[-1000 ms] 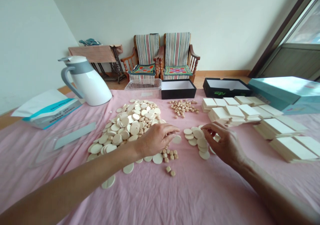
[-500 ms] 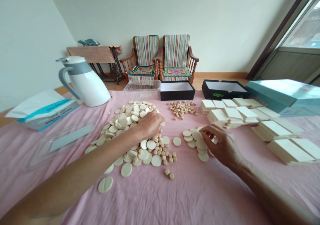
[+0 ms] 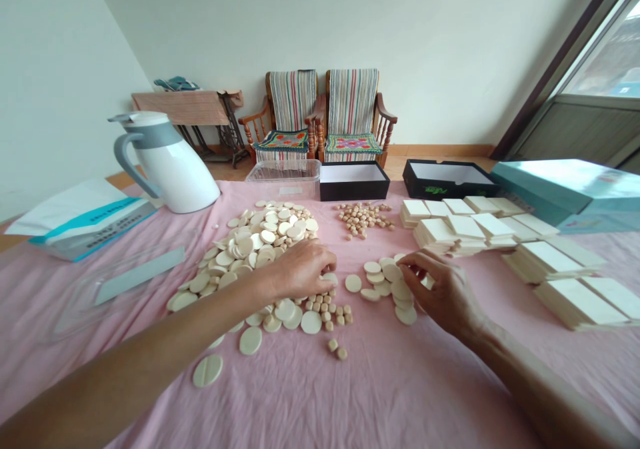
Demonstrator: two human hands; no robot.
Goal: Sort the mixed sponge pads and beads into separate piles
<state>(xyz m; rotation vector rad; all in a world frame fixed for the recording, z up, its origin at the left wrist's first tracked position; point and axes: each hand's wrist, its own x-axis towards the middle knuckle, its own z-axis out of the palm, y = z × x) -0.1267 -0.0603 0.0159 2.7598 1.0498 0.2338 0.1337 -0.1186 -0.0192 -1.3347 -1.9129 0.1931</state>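
Observation:
My left hand (image 3: 305, 267) is over the right side of a big heap of pale wooden discs (image 3: 245, 246). Its fingers curl down around a wooden disc (image 3: 329, 278) at the heap's edge. Just below it, small wooden cubes (image 3: 320, 302) lie among the discs. My right hand (image 3: 445, 288) rests beside a smaller group of discs (image 3: 385, 277), thumb and forefinger pinched together at its right side. Whatever is between those fingertips is too hidden to make out. One single disc (image 3: 353, 283) lies between the two groups.
Behind are a cube pile (image 3: 363, 219), a clear plastic tray (image 3: 285, 176), and two black boxes (image 3: 355, 186). Stacked wooden rectangles (image 3: 480, 226) and a teal box (image 3: 570, 189) stand right. A white jug (image 3: 175, 169), bag (image 3: 95, 222) and clear lid (image 3: 140, 276) are left.
My left hand has moved toward me and slightly right, from the heap's upper right to the disc at its edge. Another disc now lies at the smaller group's left side. My right hand stays put.

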